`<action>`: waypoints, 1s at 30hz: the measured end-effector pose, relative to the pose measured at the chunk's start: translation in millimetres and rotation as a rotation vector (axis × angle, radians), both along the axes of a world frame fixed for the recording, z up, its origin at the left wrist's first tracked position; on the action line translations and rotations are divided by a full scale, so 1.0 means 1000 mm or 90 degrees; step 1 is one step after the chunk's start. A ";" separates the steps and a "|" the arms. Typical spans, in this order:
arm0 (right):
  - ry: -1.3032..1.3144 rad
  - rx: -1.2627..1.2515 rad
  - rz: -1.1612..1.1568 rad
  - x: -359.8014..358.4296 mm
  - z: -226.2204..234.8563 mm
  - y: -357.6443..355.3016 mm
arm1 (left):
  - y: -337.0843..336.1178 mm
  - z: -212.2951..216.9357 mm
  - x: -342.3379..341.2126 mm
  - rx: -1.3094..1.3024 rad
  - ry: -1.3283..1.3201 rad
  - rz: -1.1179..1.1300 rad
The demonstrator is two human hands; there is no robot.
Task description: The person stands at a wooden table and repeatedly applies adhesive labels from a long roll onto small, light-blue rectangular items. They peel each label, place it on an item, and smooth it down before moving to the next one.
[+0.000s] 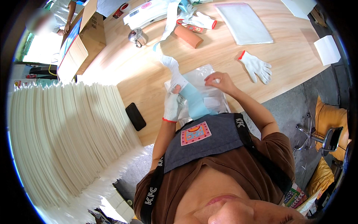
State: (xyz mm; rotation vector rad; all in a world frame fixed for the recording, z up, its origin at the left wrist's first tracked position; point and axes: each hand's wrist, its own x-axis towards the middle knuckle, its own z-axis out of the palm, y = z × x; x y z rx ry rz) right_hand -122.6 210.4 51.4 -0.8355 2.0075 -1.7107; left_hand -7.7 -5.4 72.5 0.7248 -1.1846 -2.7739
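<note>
My left hand wears a white knit glove with a red cuff; its bare thumb presses on a strip of white labels. The strip comes down from the far side of the table, and its light blue backing hangs toward my apron. Under it lies a clear plastic bag at the table's near edge. My right hand is bare and hovers over the bag's right side, thumb and fingers drawn together. Anything between those fingertips is too small to make out. A matching glove lies to the right, palm flat.
A tall stack of white packs stands at left, beside a black phone. Farther off are a steel mug, a brown tube, clear bags and a cardboard box. A person stands far left; a chair is right.
</note>
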 end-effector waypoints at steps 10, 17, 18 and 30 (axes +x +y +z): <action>0.040 0.187 0.090 0.006 0.008 -0.009 | 0.006 -0.057 -0.004 0.007 -0.001 -0.109; 0.034 0.056 0.033 0.015 -0.018 -0.053 | -0.002 -0.077 -0.006 -0.024 -0.002 -0.131; 0.050 0.060 0.033 0.017 -0.019 -0.054 | -0.005 -0.072 -0.007 0.023 -0.043 -0.111; -0.145 -0.091 0.009 0.018 -0.015 -0.041 | -0.001 -0.069 -0.009 -0.038 -0.124 -0.083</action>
